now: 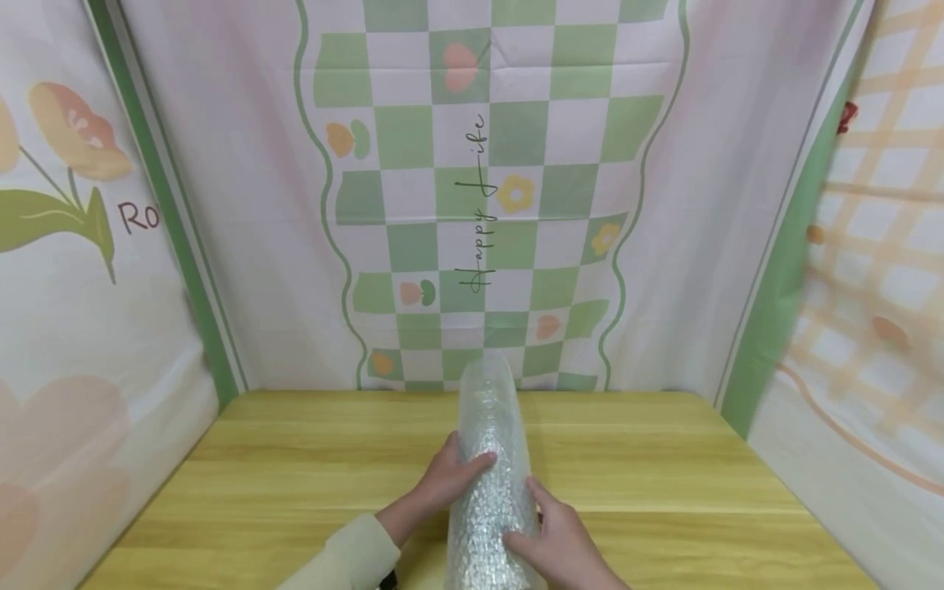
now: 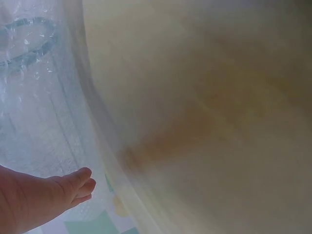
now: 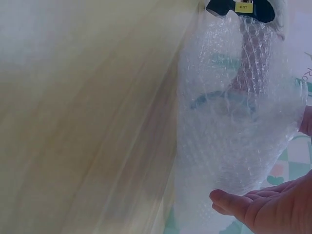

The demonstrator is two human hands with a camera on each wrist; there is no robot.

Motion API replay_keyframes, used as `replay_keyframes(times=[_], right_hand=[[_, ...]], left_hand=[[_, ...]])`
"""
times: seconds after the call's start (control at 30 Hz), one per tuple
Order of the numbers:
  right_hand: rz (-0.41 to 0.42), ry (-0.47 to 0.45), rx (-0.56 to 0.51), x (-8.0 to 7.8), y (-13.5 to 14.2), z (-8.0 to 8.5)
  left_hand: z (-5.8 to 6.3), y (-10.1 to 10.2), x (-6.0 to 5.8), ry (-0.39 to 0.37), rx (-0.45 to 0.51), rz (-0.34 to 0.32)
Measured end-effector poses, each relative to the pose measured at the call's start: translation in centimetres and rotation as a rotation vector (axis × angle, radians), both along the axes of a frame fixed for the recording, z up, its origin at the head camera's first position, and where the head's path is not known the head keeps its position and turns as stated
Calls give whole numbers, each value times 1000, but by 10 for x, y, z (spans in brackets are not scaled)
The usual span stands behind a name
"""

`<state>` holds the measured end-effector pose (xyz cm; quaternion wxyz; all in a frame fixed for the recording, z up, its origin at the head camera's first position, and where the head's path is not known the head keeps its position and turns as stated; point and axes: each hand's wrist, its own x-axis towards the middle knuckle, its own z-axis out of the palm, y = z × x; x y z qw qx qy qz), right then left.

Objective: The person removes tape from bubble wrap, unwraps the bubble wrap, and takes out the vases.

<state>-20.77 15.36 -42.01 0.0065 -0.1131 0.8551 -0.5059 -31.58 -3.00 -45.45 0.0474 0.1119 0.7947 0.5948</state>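
Observation:
A long tube of clear bubble wrap (image 1: 492,492) runs up the middle of the head view, its far end overlapping the patterned backdrop. My left hand (image 1: 450,479) grips its left side, thumb laid across the front and fingers mostly hidden behind. Lower down on the right side, my right hand (image 1: 556,537) holds it with the thumb on the front. In the right wrist view, a blue-green curved band (image 3: 224,97) shows through the bubble wrap (image 3: 219,151). There the thumb and fingers of my right hand (image 3: 275,209) lie along the wrap's edge.
A wood-grain table (image 1: 310,459) spreads beneath the hands. Behind it hangs a green-and-white checkered cloth (image 1: 413,135), with printed cloths (image 1: 81,328) at both sides. A black device with a yellow label (image 3: 243,7) sits on the left wrist beside a pale sleeve (image 1: 354,553).

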Motion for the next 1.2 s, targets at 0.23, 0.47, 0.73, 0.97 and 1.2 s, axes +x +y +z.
replay_keyframes(times=[0.23, 0.47, 0.73, 0.97, 1.2], right_hand=[[0, 36, 10, -1, 1, -2], [-23, 84, 55, -3, 2, -4], [-29, 91, 75, -4, 1, -4], [-13, 135, 99, -5, 3, -7], [-4, 177, 97, -6, 3, -10]], left_hand=[[3, 0, 2, -3, -7, -1], [3, 1, 2, 17, -14, 0], [6, 2, 2, 16, -36, 5], [6, 1, 3, 10, -56, 3], [6, 1, 3, -9, -60, 4]])
